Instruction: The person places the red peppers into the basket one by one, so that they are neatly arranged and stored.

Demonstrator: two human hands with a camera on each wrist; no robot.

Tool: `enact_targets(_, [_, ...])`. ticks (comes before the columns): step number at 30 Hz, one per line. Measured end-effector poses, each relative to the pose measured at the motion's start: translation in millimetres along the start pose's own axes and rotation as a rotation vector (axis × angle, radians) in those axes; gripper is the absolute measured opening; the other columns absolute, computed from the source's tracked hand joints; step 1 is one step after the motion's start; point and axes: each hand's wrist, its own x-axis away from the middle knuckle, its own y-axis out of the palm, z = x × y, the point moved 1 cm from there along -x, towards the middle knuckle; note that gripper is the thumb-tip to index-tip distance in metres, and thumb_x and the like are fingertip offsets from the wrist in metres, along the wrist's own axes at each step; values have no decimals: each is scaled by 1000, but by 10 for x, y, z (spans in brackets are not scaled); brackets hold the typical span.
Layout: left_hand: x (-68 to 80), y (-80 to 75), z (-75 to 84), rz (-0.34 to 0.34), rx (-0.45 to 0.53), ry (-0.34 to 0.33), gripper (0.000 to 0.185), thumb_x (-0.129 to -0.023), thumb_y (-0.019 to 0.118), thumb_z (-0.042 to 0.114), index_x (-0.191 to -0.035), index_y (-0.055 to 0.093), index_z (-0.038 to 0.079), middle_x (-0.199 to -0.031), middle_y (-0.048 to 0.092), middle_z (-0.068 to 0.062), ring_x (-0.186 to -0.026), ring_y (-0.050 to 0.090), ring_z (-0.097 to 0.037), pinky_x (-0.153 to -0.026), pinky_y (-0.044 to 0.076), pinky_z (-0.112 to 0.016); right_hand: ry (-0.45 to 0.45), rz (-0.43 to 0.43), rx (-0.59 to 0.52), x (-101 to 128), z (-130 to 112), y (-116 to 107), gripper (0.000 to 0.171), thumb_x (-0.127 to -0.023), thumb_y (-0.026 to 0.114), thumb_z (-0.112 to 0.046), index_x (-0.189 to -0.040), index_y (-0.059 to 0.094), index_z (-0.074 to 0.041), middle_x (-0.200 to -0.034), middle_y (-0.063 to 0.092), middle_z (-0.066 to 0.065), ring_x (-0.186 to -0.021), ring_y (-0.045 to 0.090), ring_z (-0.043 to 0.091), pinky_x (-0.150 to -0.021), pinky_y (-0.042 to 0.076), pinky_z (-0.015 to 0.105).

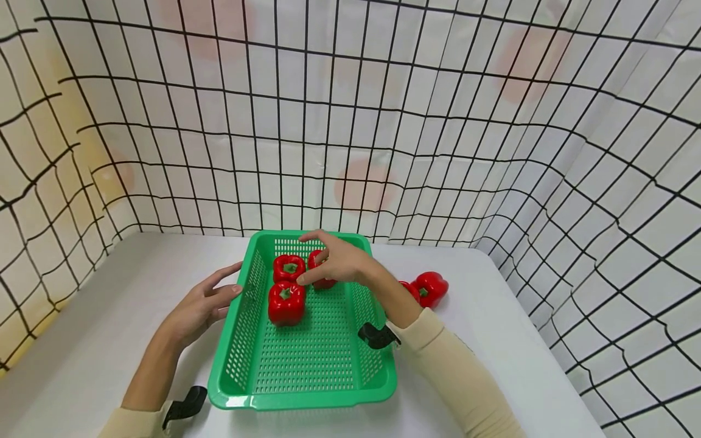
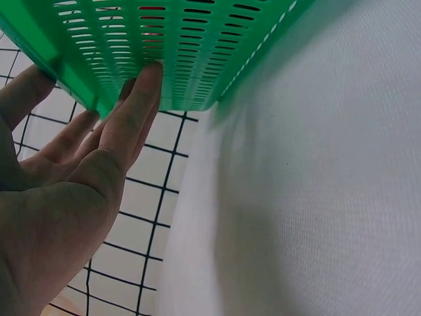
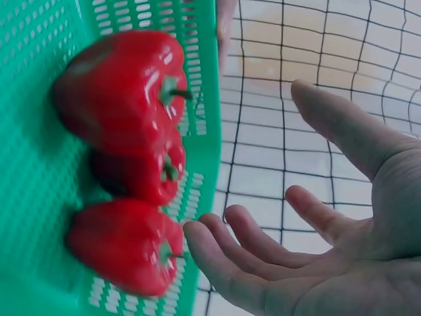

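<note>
The near rim of the green basket (image 1: 298, 398) is lying closest to the camera, and the basket is sitting on the white surface (image 1: 98, 340), reaching from the near edge toward the gridded curtain (image 1: 383, 121) hanging at the far side. Three red peppers are sitting in its far half: the near pepper (image 1: 286, 302), the far left pepper (image 1: 288, 268), and the far right pepper (image 1: 317, 267), partly hidden under the person's fingers. Two more, the loose peppers (image 1: 429, 288), are lying on the surface just right of the basket, close together.

The right hand (image 1: 336, 261) is hovering over the far right pepper with fingers spread and relaxed, grasping nothing; the right wrist view is showing an empty palm beside the three peppers. The left hand (image 1: 205, 304) is resting with straight fingers against the basket's left wall, steadying it rather than gripping; the left wrist view is showing the fingertips (image 2: 148, 76) touching the perforated side.

Judging from this, the step in hand is the release of a pepper into the basket, with three in and two still out. The next move is likely calling for the right hand to be travelling right, out over the rim, and closing round one of the loose peppers while the left is bracing the basket
</note>
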Motion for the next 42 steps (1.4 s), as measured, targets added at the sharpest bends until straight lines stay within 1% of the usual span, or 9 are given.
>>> enact_targets(4, [9, -12, -13, 3, -3, -7, 73, -103, 60, 31, -163, 20, 22, -147, 50, -28, -109, 73, -31, -93, 59, -41, 8, 31, 63, 135, 46, -139, 84, -82, 84, -38, -152, 39, -33, -134, 60, 15, -116, 59, 25, -90, 56, 43])
enact_targets(7, [18, -23, -19, 8, -16, -11, 73, -103, 60, 31, -163, 20, 22, -149, 49, -28, -110, 73, -30, -93, 59, -42, 36, 58, 93, 247, 112, -228, 83, -82, 83, -40, -152, 39, -35, -132, 61, 13, -115, 61, 26, -92, 55, 46])
enact_targets(11, [21, -23, -20, 7, -13, -10, 73, -103, 60, 32, -163, 20, 23, -149, 49, -28, -110, 73, -31, -93, 59, -42, 56, 84, 92, 386, 221, -350, 82, -82, 83, -41, -151, 39, -38, -130, 60, 10, -115, 63, 27, -94, 55, 48])
enact_targets(17, [29, -20, -20, 6, 7, -8, 73, -103, 60, 30, -163, 19, 22, -147, 50, -29, -108, 73, -32, -92, 59, -41, 61, 115, 103, 563, 379, -510, 81, -83, 83, -42, -152, 40, -34, -136, 58, 14, -124, 61, 32, -93, 57, 49])
enact_targets(22, [24, -22, -16, 8, -3, -6, 73, -103, 60, 31, -163, 20, 22, -147, 50, -28, -108, 73, -31, -92, 59, -41, 78, 199, 116, 694, 535, -608, 76, -84, 82, -37, -149, 45, -28, -133, 60, 15, -125, 60, 36, -91, 59, 47])
enact_targets(27, [4, -23, -15, 14, -2, -13, 73, -102, 61, 33, -163, 21, 24, -145, 51, -26, -109, 73, -29, -93, 59, -39, 104, 269, 145, 805, 736, -655, 70, -85, 81, -34, -147, 48, -22, -129, 63, 15, -123, 61, 36, -93, 59, 47])
enact_targets(36, [-7, -15, -16, 11, 0, -1, 73, -102, 61, 32, -163, 22, 23, -146, 50, -28, -107, 73, -30, -92, 59, -41, 148, 290, 131, 911, 1128, -739, 68, -87, 79, -28, -146, 50, -16, -135, 60, 21, -127, 56, 43, -95, 57, 52])
enact_targets(38, [-11, -12, -20, 10, 2, -1, 73, -102, 61, 32, -163, 22, 23, -146, 50, -28, -107, 73, -30, -92, 59, -41, 161, 295, 138, 928, 1207, -763, 70, -86, 79, -29, -147, 49, -14, -138, 58, 23, -128, 55, 45, -96, 57, 54])
enact_targets(42, [-18, -16, -27, 6, 4, 1, 72, -102, 61, 32, -163, 22, 23, -146, 50, -28, -108, 73, -30, -92, 59, -40, 181, 303, 152, 959, 1349, -769, 74, -85, 80, -29, -149, 47, -11, -141, 55, 25, -126, 55, 46, -93, 58, 53])
